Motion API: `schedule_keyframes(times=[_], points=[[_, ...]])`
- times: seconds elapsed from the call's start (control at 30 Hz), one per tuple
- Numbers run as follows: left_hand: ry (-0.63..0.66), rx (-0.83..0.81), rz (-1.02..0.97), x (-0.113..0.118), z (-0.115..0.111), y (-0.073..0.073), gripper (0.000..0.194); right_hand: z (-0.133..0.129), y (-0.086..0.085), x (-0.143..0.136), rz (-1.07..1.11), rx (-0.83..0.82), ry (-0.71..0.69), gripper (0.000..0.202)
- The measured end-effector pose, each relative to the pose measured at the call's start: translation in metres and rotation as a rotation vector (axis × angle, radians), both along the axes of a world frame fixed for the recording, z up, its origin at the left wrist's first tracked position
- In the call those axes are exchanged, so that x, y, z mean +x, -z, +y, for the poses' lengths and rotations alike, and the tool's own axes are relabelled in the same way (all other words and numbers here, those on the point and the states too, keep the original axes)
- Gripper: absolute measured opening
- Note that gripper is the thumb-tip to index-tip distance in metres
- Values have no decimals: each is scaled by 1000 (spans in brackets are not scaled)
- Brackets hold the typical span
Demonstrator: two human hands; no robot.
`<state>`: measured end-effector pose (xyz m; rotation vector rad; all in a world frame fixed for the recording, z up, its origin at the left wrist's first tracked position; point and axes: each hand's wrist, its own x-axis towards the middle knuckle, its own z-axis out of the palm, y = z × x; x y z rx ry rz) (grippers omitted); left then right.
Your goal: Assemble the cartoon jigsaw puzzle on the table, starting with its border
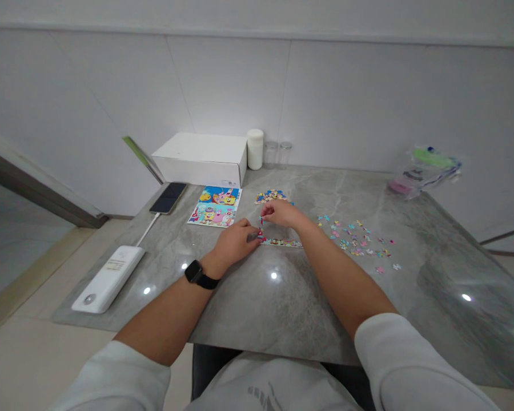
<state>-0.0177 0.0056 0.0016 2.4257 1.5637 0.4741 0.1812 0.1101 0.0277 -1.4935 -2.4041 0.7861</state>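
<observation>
My right hand (278, 212) pinches a small puzzle piece (261, 221) between thumb and fingertips, just above the table. Below it runs a joined strip of colourful jigsaw pieces (281, 242), partly hidden behind my right forearm. At the strip's left end, my left hand (236, 241) rests on the table with its fingers closed against the end pieces. A black watch is on the left wrist. Beyond the right hand lies a pile of loose yellow and blue pieces (272, 196). More loose pieces (355, 238) are scattered to the right of my right forearm.
A printed cartoon picture sheet (214, 206) lies back left, near a phone (168, 198) cabled to a white power bank (109, 279). Along the wall stand a white box (201, 157), a white bottle (255, 149) and two glasses (285, 154). A plastic bag (426, 171) sits far right.
</observation>
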Motion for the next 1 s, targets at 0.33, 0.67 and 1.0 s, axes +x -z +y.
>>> schedule_keyframes(times=[0.33, 0.67, 1.0], points=[[30, -16, 35, 1, -1, 2, 33, -5, 13, -9, -90, 29, -23, 13], [33, -20, 62, 3, 0, 2, 35, -5, 13, -9, -166, 65, 1, 14], [44, 51, 87, 5, 0, 5, 32, -10, 12, -12, -226, 147, 36, 16]])
